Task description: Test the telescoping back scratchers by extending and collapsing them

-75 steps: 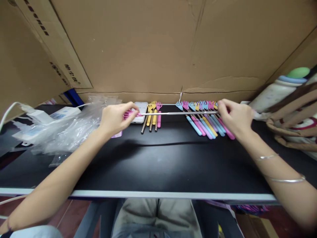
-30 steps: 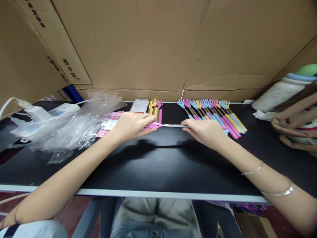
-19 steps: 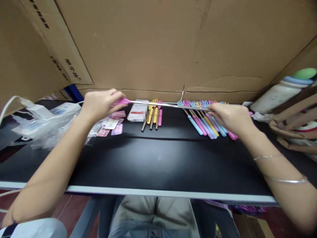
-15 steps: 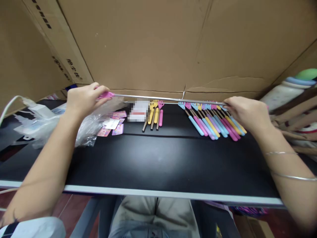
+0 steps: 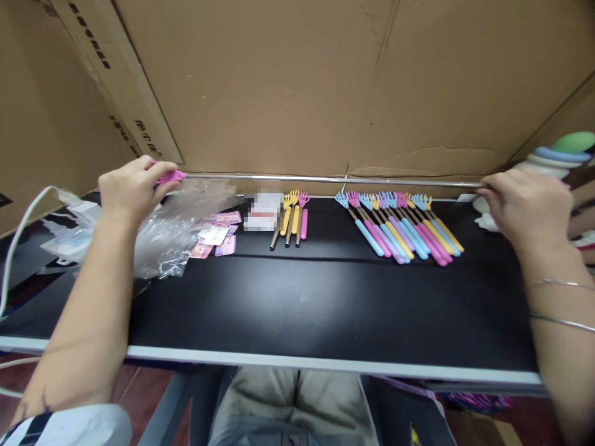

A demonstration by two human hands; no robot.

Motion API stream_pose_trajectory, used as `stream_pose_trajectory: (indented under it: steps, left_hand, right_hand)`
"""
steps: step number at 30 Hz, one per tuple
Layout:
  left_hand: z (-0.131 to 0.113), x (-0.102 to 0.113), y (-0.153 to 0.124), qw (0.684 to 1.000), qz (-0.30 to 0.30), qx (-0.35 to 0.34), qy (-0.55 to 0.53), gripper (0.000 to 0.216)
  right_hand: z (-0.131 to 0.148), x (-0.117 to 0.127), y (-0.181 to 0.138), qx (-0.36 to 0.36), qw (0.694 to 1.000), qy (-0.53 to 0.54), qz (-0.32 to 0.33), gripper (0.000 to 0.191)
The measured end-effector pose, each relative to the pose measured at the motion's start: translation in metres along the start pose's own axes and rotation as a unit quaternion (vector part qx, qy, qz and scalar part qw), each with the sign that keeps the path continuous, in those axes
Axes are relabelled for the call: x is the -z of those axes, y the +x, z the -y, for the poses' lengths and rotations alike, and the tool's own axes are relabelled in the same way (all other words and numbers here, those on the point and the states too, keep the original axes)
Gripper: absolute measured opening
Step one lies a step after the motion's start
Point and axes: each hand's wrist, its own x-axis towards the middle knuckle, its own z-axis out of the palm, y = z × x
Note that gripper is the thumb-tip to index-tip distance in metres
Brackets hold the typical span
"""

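A telescopic back scratcher is stretched out level above the far side of the desk. My left hand is closed round its pink claw head, part of which pokes out past the fingers. At the other end my right hand grips the handle, mostly hidden in the fist. Beneath the rod, a row of back scratchers in blue, pink, purple and yellow lies slanted on the right. A smaller group of yellow and pink scratcher parts lies mid-desk, some with bare metal rods.
Clear plastic bags lie by my left forearm, beside small printed cards and a blurred white label. A white cable runs at far left. Cardboard walls the desk's back. A bottle with a green lid stands at right.
My hands have moved farther apart, left hand leftward and right hand rightward. The back scratcher's rod between them is now longer.
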Motion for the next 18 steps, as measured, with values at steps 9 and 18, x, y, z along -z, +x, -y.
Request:
stream_pose_trajectory:
  steps: [9, 18]
  left_hand:
    - [0.008, -0.002, 0.002, 0.999, -0.024, -0.021, 0.021, 0.033]
    - [0.002, -0.001, 0.001, 0.999, -0.026, -0.025, -0.027, 0.023]
  right_hand:
    - [-0.010, -0.011, 0.002, -0.022, 0.998, -0.039, 0.035, 0.027]
    - [-0.016, -0.018, 0.001, -0.031, 0.999, -0.042, 0.012, 0.025]
